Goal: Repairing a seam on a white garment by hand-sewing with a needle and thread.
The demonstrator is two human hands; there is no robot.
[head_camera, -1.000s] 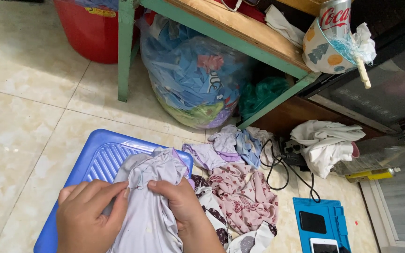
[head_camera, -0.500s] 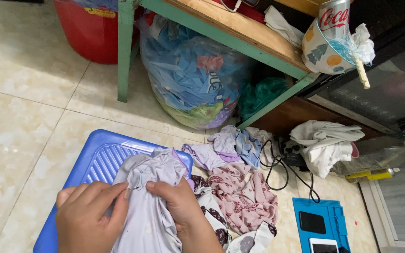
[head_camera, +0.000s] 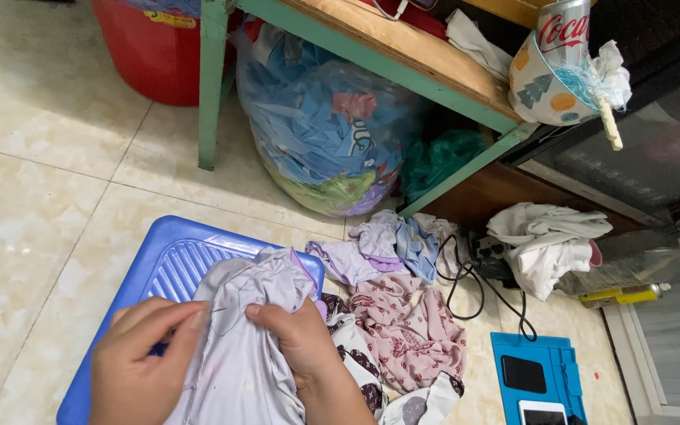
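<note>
A pale lilac-grey garment (head_camera: 249,346) lies bunched on a blue ribbed plastic board (head_camera: 168,264) on the tiled floor. My left hand (head_camera: 145,364) presses on the garment's left side, fingers curled, with something small and blue-purple showing under them. My right hand (head_camera: 301,340) pinches a fold of the same cloth near its top. Both hands touch the garment.
Loose clothes lie right of the board: a pink patterned piece (head_camera: 411,330) and lilac and blue ones (head_camera: 379,244). A clear bag of clothes (head_camera: 324,134) sits under a green-legged wooden table (head_camera: 212,86), next to a red tub (head_camera: 147,47). A blue mat with phones (head_camera: 541,378), black cables and white cloth (head_camera: 548,244) lie right.
Both hands stay on the garment; the fingers have shifted only slightly, kneading the cloth. Nothing else has moved.
</note>
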